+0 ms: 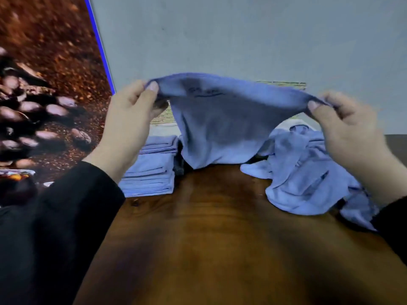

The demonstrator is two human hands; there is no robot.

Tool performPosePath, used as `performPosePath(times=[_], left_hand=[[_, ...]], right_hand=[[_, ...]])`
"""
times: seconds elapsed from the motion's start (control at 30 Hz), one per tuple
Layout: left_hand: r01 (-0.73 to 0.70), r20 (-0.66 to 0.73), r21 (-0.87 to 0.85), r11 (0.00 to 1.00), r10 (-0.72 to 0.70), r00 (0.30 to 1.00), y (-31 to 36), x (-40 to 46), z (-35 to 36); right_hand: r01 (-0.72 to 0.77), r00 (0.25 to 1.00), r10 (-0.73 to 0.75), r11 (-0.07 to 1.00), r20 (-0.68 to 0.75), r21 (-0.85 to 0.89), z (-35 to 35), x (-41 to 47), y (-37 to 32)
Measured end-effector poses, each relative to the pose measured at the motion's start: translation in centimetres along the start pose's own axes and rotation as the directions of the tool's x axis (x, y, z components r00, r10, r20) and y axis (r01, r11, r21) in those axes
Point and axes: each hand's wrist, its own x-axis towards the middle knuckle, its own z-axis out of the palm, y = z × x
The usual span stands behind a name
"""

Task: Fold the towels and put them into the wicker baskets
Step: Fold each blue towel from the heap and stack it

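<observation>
Blue towel (220,126) — soft, faint dark marking near top edge, held up over wooden table (220,238), sagging in the middle, left hand (130,119) pinching one top corner, right hand (348,130) pinching the other, folded stack (152,170) left, crumpled pile (308,172) right.

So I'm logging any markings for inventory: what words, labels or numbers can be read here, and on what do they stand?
Dark marking near the top edge of the held blue cloth towel: too blurred to read.
Small printed strip at the lower left edge of the brown coffee-bean poster: too blurred to read.
No other text shows.
</observation>
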Motion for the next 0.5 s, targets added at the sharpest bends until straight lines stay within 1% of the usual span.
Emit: performPosePath(times=[0.03,0.07,0.1,0.13,0.17,0.23,0.3,0.33,0.37,0.4,0.47,0.5], left_hand=[[-0.021,0.055,0.118,0.993,0.015,0.998,-0.6,-1.4,-0.8],[-0.037,0.130,0.247,0.968,0.005,0.991,-1.6,-3.1,-1.9],[-0.045,0.219,0.368,0.929,-0.039,0.975,-2.8,-5.1,-2.9],[-0.039,0.304,0.466,0.884,-0.118,0.945,-3.9,-7.1,-3.8],[-0.026,0.385,0.525,0.851,-0.211,0.898,-4.9,-9.1,-4.7],[-0.006,0.533,0.536,0.844,-0.333,0.777,-6.8,-12.4,-6.4],[-0.038,0.638,0.522,0.852,-0.361,0.680,-8.4,-14.4,-7.8],[-0.070,0.668,0.520,0.851,-0.354,0.654,-8.9,-14.8,-8.2],[-0.089,0.679,0.513,0.854,-0.341,0.651,-9.1,-15.1,-8.3],[-0.090,0.668,0.500,0.861,-0.317,0.673,-9.4,-15.1,-8.2],[-0.102,0.611,0.490,0.866,-0.258,0.748,-9.6,-14.6,-7.4],[-0.120,0.584,0.514,0.849,-0.244,0.774,-9.8,-14.3,-6.7]], right_hand=[[0.003,0.996,0.005,0.996,0.087,-0.087,-0.1,-1.8,0.4],[-0.007,0.982,0.033,0.990,0.188,-0.139,-0.2,-3.8,1.2],[-0.031,0.950,0.075,0.988,0.303,-0.149,-0.3,-5.8,1.8],[-0.076,0.902,0.133,0.985,0.411,-0.152,-0.4,-7.7,2.6],[-0.131,0.842,0.193,0.979,0.503,-0.157,-0.4,-9.3,3.4],[-0.185,0.726,0.253,0.967,0.639,-0.174,-0.7,-11.6,5.2],[-0.157,0.578,0.269,0.963,0.770,-0.218,-0.7,-12.9,6.1],[-0.113,0.520,0.257,0.966,0.815,-0.232,-0.6,-13.1,6.3],[-0.067,0.494,0.234,0.971,0.837,-0.231,-0.5,-13.1,6.4],[-0.026,0.510,0.199,0.976,0.837,-0.216,-0.2,-12.9,6.4],[0.008,0.605,0.140,0.983,0.784,-0.182,0.7,-12.4,6.2],[0.022,0.644,0.119,0.985,0.756,-0.173,1.4,-12.0,6.2]])
